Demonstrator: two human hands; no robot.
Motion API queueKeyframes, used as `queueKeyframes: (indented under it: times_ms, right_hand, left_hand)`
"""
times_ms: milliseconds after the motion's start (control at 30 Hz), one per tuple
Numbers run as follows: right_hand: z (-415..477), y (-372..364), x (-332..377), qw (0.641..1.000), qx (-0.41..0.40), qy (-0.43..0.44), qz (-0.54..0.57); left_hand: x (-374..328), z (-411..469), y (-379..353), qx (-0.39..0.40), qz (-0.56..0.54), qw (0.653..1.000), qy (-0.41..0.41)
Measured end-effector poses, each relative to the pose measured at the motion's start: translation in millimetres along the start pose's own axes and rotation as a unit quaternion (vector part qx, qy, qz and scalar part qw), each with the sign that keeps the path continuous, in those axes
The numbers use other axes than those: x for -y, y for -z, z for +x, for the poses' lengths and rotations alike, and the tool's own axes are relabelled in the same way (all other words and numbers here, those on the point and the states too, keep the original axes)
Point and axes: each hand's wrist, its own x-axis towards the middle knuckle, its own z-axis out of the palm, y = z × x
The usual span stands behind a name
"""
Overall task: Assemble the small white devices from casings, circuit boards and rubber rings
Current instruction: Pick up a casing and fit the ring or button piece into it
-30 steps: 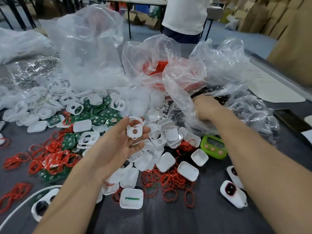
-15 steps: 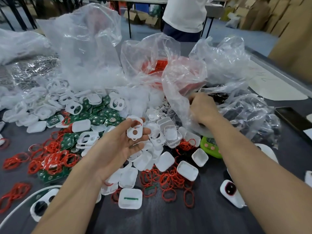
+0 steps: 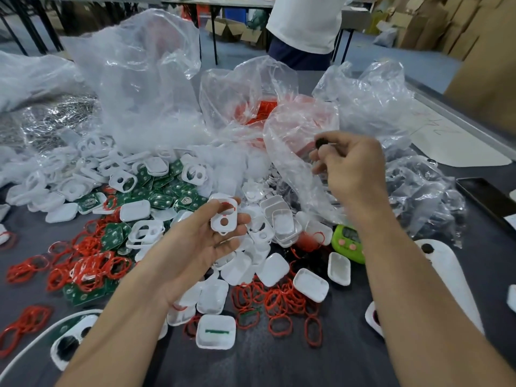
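Left hand (image 3: 201, 241): centre of view, palm up, thumb and fingertips closed on a holed white casing (image 3: 224, 217), which is raised clear of the heap and has a thin red ring at its upper opening. Right hand (image 3: 353, 171): at 2 o'clock from the left hand, lifted in front of a crumpled clear bag (image 3: 290, 152), thumb and forefinger pinched together on a small black part (image 3: 320, 143), the other fingers loosely curled. Loose white casings (image 3: 275, 270): heaped on the dark table (image 3: 279, 367) beneath and between both hands, trailing away toward 9 o'clock. Green circuit boards (image 3: 164, 191): scattered at 10 o'clock from the left hand, partly under casings. Red rubber rings (image 3: 279, 303): one spread at 5 o'clock from the left hand, another at 8 o'clock. Green timer (image 3: 349, 244): at 3 o'clock from the left hand, just beside the right forearm. Large clear bag (image 3: 134, 79): at 11 o'clock. Bag with red contents (image 3: 251, 107): at 12 o'clock. Flat black slab (image 3: 485, 196): far 3 o'clock. Person in a white shirt (image 3: 307, 20): standing beyond the table, 12 o'clock.
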Motion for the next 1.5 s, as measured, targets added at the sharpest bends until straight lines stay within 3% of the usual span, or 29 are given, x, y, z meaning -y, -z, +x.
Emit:
queueKeyframes:
  times_ms: [100, 267, 367, 667, 833, 1167, 1500]
  right_hand:
    - [-40.4, -20.3, 13.1, 0.981, 0.078, -0.044, 0.173]
    - [-78.8, -54.6, 4.9, 0.94, 0.172, -0.138, 0.26]
    - [-83.7, -63.4, -7.3, 0.949, 0.172, -0.141, 0.222]
    - [-82.6, -59.4, -20.5, 0.967, 0.135, -0.121, 0.178]
    - [-88.8, -66.6, -17.4, 0.977, 0.126, -0.119, 0.128]
    - [-102.7, -84.3, -7.5, 0.994, 0.018, -0.089, 0.062]
    - [-104.5, -82.6, -3.5, 0.997, 0.001, -0.068, -0.039]
  left_hand:
    - [-0.5, 0.5, -1.6, -0.001, 0.001, 1.0, -0.003]
    - [1.6, -0.9, -2.1, 0.003, 0.049, 0.999, -0.013]
    - [5.1, -1.7, 0.8, -0.019, 0.102, 0.994, -0.03]
    - [8.6, 3.6, 2.8, -0.1, 0.127, 0.984, -0.069]
    - [10.4, 4.5, 1.7, -0.098, 0.131, 0.984, -0.073]
    - [13.3, 1.6, -4.9, -0.105, 0.146, 0.98, -0.09]
    - [16.0, -3.2, -14.3, -0.12, 0.188, 0.965, -0.135]
